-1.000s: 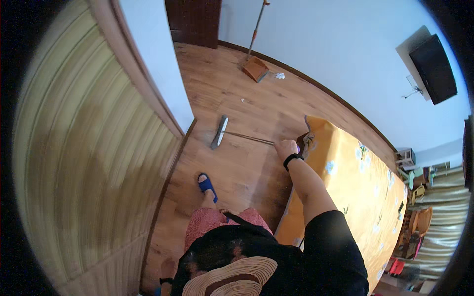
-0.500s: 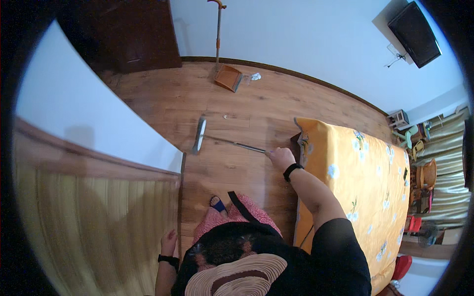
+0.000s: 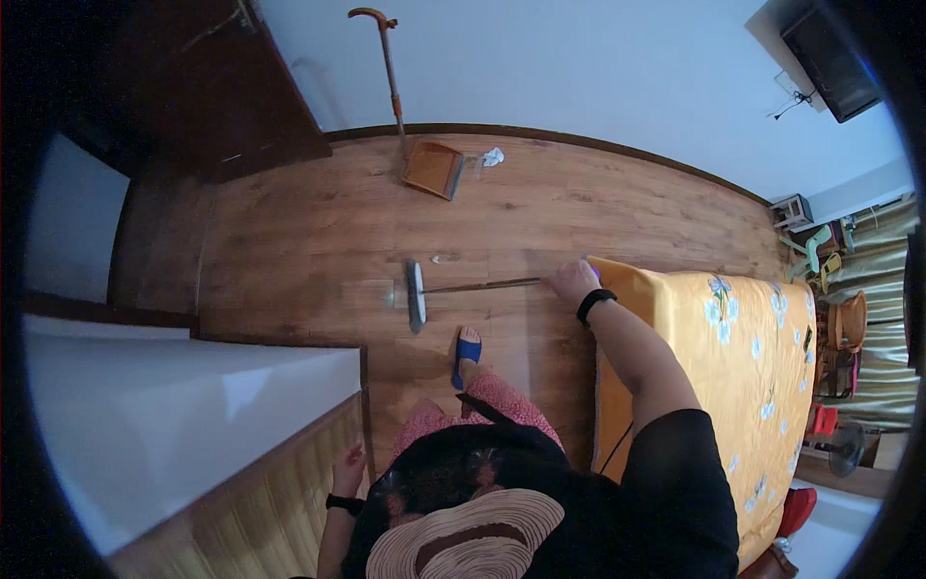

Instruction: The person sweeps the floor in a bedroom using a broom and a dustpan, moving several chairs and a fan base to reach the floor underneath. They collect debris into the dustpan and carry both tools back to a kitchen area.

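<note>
My right hand [image 3: 575,282] is closed round the thin handle of a broom [image 3: 482,286], close by the corner of the bed. The handle runs left from my fist, nearly level, to a narrow grey-white broom head [image 3: 416,295] on the wood floor. A small pale scrap [image 3: 435,260] lies just past the head. Low at my left side hangs my left hand [image 3: 349,469], its fingers loosely apart and holding nothing. Farther off, an orange-brown dustpan [image 3: 432,171] rests on the floor with its long handle upright, and a crumpled white tissue [image 3: 493,156] lies beside it.
A bed with a yellow flowered cover [image 3: 704,386] stands along my right. On the left a white wall [image 3: 241,386] ends at a corner by a dark door [image 3: 222,87]. My blue-slippered foot [image 3: 468,357] is just behind the broom head. Chairs and a fan [image 3: 847,450] stand far right.
I have stepped forward, and one slippered foot now shows farther out. The broom head has come round to the right, nearer my foot. My right hand still grips the handle.
</note>
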Demonstrator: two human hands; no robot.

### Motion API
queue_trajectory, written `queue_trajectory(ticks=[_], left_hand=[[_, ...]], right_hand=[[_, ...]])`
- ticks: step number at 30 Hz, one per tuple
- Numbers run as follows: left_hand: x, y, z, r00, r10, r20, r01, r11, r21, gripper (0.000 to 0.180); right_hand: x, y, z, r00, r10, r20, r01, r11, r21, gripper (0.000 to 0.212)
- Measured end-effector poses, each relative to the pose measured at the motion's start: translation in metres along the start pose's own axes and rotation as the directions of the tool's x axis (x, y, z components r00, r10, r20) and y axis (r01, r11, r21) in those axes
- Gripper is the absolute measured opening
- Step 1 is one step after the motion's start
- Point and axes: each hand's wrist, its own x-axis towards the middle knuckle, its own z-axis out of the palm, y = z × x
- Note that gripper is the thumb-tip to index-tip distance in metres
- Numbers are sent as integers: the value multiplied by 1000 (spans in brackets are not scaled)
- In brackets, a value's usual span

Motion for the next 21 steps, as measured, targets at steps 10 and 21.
queue_trajectory(ticks=[10, 21], left_hand=[[129, 203, -28, 971, 199, -132, -185, 977, 109, 31], [334, 520, -173, 679, 715, -168, -684, 699, 210, 38]], right_hand=[[23, 147, -31, 983, 181, 12, -179, 960, 216, 18], [106, 141, 27, 722, 622, 304, -525, 205, 826, 34]])
